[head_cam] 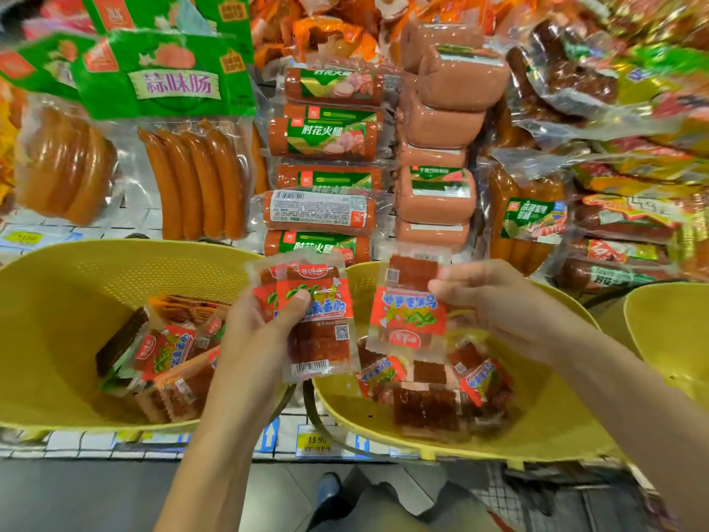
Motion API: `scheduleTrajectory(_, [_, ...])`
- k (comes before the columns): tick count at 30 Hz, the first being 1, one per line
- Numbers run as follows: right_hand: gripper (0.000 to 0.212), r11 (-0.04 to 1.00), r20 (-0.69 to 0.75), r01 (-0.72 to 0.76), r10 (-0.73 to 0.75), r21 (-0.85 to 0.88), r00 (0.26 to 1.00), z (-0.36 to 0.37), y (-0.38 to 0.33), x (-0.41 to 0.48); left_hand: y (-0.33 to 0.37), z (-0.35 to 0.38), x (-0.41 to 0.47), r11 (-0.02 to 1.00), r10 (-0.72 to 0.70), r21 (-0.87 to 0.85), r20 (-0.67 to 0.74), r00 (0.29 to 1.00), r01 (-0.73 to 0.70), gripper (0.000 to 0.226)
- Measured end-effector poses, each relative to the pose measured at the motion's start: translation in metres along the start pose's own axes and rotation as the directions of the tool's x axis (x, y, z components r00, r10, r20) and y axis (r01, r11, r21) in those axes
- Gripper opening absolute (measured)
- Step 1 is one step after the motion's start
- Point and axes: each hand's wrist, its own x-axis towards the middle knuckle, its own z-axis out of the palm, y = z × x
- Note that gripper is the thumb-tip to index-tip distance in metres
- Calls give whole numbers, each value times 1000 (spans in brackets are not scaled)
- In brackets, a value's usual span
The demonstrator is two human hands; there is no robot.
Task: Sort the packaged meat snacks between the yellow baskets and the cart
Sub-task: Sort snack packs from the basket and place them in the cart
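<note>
My left hand [264, 324] grips a small stack of red-labelled meat snack packets [318, 332] between the two yellow baskets. My right hand [495, 301] pinches one more snack packet [406, 312] by its upper edge, upside down, above the middle yellow basket [544, 428]. That basket holds several of the same packets [429, 408]. The left yellow basket [57, 309] also holds several packets [169, 362], some lying on edge. A third yellow basket [667, 332] shows at the right edge. No cart is visible.
Behind the baskets a shelf display carries hanging sausage packs [192, 178], stacked ham rolls [326, 140], pink luncheon meat blocks [437, 193] and loose vacuum packs [614, 90]. Price tags [314, 441] line the shelf's front edge. A dark shoe [326, 493] stands on the floor below.
</note>
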Motion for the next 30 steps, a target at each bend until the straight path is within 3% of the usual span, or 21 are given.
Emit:
scheduleTrajectory(1, [27,997,55,40,-44,73,998,-1,-9,-7,0,4,1,1000,1,13,3,1000,-1,24])
scheduleTrajectory(3, [28,993,106,107,-111,43,988,11,-23,-10,-1,10,2,999,-26,-19,49,998,27,20])
scheduleTrajectory(6, [10,988,3,127,-128,-90,992,51,-22,4,0,16,1,995,-102,7,128,986,102,27])
scheduleTrajectory(9, [19,978,-78,178,-187,-109,979,70,-13,19,1,14,-4,988,-26,154,138,990,4,42])
scheduleTrajectory(12, [29,980,-135,85,-110,-180,985,54,13,32,3,3,-7,995,12,95,24,1000,-14,37])
scheduleTrajectory(14, [42,847,-14,-36,33,-530,999,50,41,41,3,-3,-6,999,5,52,-57,998,-2,31])
scheduleTrajectory(16, [40,599,71,-59,190,-798,979,60,68,50,4,-5,-5,1000,-14,25,-80,997,16,28])
scheduleTrajectory(17, [39,486,56,-62,225,-872,973,68,79,54,4,-5,-5,999,-19,26,-77,997,21,27])
scheduleTrajectory(19, [58,281,-11,-66,194,-957,981,83,97,61,1,-5,-6,999,-28,32,-63,998,30,24])
scheduleTrajectory(20, [62,258,-43,-83,158,-963,986,87,103,63,0,-5,-6,999,-31,31,-57,998,33,23])
scheduleTrajectory(21, [59,303,-70,-110,140,-947,988,88,105,65,-1,-4,-7,999,-32,30,-53,998,34,22])
scheduleTrajectory(24, [35,613,-59,-163,186,-773,981,74,90,65,-3,-3,-8,999,-23,48,-54,998,26,25])
scheduleTrajectory(27, [13,873,38,-165,205,-460,978,40,54,46,-2,-5,-8,997,-13,73,-52,999,16,25])
scheduleTrajectory(30, [15,992,246,-83,106,-98,963,9,11,6,-1,0,-8,994,6,111,-53,999,0,25])
